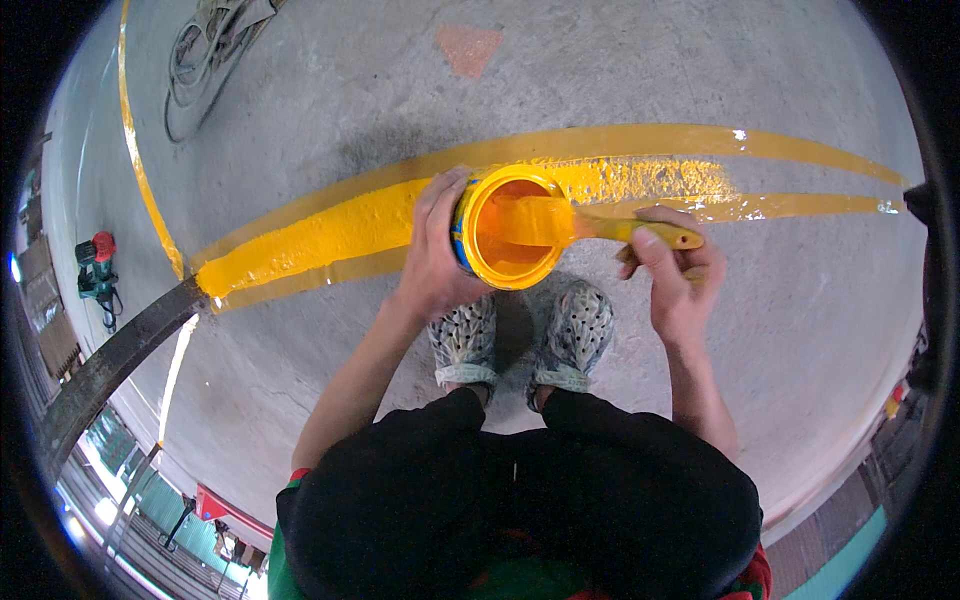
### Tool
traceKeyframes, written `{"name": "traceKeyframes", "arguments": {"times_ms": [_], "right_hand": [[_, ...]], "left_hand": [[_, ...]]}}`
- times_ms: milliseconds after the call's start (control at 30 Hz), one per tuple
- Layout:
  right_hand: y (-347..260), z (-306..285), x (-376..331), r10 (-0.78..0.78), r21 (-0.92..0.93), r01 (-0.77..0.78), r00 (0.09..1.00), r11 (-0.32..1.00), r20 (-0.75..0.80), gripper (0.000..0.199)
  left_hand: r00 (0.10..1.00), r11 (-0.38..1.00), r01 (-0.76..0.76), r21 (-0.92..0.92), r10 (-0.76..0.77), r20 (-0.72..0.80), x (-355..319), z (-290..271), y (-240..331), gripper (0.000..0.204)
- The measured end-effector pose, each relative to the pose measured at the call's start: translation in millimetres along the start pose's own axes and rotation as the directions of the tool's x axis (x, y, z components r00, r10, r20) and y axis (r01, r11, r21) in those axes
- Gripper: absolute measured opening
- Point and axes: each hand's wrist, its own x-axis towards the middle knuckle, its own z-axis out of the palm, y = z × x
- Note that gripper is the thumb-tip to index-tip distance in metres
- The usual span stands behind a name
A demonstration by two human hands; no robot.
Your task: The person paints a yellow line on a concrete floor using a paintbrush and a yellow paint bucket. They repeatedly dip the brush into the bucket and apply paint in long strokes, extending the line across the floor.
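Observation:
My left hand [437, 245] is wrapped round the side of a paint can [478, 270], which is tilted so its mouth and the yellow-orange paint inside show. In my right hand [680, 262] is the handle of a paintbrush [625, 230]. Its wide bristles, coated in yellow paint, lie across the can's mouth at the right rim. Beneath the can runs a painted yellow stripe [310, 240] on the concrete floor, solid on the left and patchy toward the right. Strips of brownish masking tape [800, 150] border it on both sides.
A dark curved metal bar [115, 350] meets the stripe's left end. A red and green power tool [98, 270] lies at the far left. Coiled hose or cable [195, 70] rests at the upper left. My speckled clogs [465, 335] are just below the can.

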Motion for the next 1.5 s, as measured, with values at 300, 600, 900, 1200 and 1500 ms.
{"name": "traceKeyframes", "arguments": {"times_ms": [300, 600, 900, 1200, 1500], "right_hand": [[54, -64, 44, 0.058, 0.146, -0.029, 0.979, 0.989, -0.194, 0.022], [49, -125, 58, -0.565, -0.855, 0.124, 0.797, 0.503, -0.216, 0.016], [114, 61, -3, -0.429, -0.633, 0.684, 0.726, 0.364, 0.538, 0.028], [71, -48, 58, -0.125, -0.477, -0.019, 0.955, 0.879, -0.268, 0.021], [83, 2, 36, -0.409, -0.857, 0.507, 0.803, 0.087, 0.434, 0.022]], "left_hand": [[0.978, 0.977, 0.209, 0.038, -0.209, 0.009, -3, -7, -20, 0.111], [0.960, 0.957, 0.261, 0.127, -0.244, -0.135, -43, -31, -37, 0.121], [0.889, 0.890, 0.424, 0.166, -0.374, -0.264, -51, -54, -47, 0.121], [0.875, 0.950, 0.299, 0.086, -0.237, -0.423, -39, -69, -38, 0.091], [0.876, 0.946, 0.318, -0.060, -0.318, -0.363, -27, -70, -26, 0.084]]}}
